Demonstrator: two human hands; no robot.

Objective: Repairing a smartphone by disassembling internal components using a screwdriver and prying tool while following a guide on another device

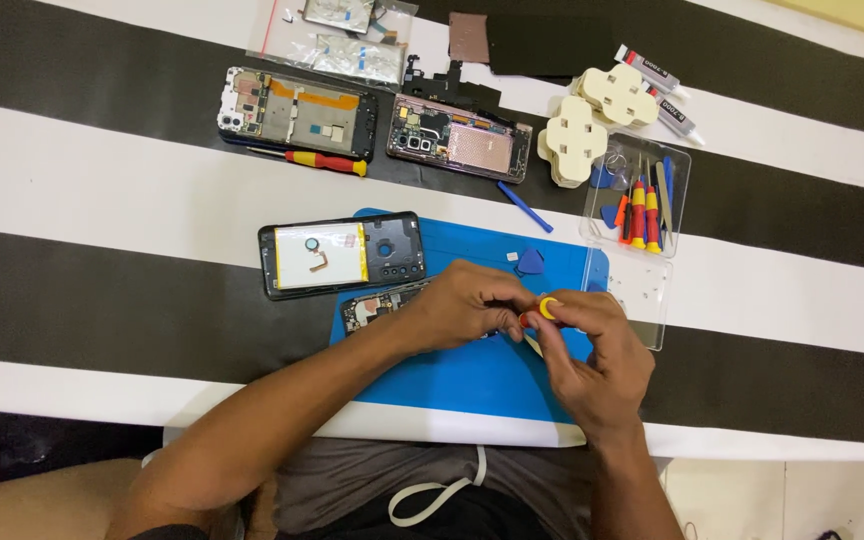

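Note:
Over the blue work mat [452,385] my left hand [462,305] rests on an opened phone body [377,303], covering most of it. My right hand [592,355] is closed on a small screwdriver with a yellow cap [548,308] and red grip, held upright beside the left hand's fingers. Its tip is hidden by my fingers. A black phone back cover with a white sheet inside [342,253] lies just left of the hands, at the mat's far left corner.
Two more opened phones [297,110] [457,137] lie further back, with a red-yellow screwdriver [327,161], a blue pry tool [525,207], a blue pick [530,262], a clear tool tray [637,195], cream clamps [572,140], glue tubes [657,85] and plastic bags [347,40].

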